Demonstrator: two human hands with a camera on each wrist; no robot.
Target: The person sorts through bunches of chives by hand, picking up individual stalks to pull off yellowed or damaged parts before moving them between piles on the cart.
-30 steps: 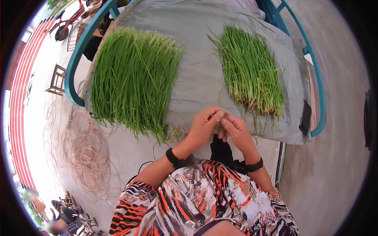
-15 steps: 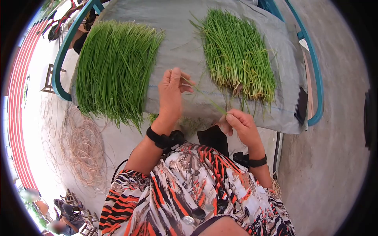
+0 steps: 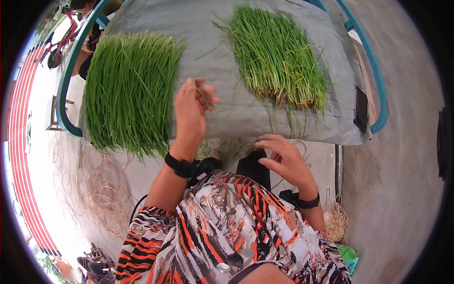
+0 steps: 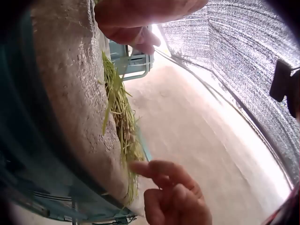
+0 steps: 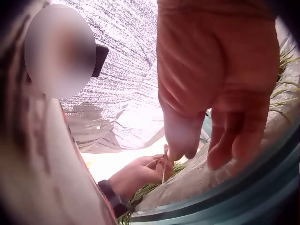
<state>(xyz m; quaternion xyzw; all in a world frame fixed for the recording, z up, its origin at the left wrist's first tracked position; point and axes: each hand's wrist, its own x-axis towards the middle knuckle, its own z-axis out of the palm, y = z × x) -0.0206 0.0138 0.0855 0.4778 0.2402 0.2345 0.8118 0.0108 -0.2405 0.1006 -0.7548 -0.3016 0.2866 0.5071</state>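
Nearest, above the patterned shirt [image 3: 227,217], the right hand [image 3: 288,161] was held at the near edge of the cloth [image 3: 227,123], its thumb and fingers apart and nothing seen between them. A little farther out, a few thin stalks [image 3: 206,100] were held in the left hand [image 3: 189,111], clamped between thumb and curled fingers, with loose ends left sticking out. The two hands were held apart, over the cloth's near part.

For such slender stuff, a light pinch near one end was judged best, so that the free length could be reached by the other fingers without the blades being bruised or snapped. Limp leaves were best drawn off along the stalk, with a gentle pull rather than a jerk.

Beyond, the left pile [image 3: 130,90] was laid with pale ends away and green tips hung over the near edge; sleeves and wrists were best kept clear of those. The right pile [image 3: 279,61] was laid the other way, pale ends nearer, some yellowed leaves among them, so single stalks were best slid out by that end, the rest left undisturbed. A phone [image 3: 360,109] was seen by the cloth's right edge.
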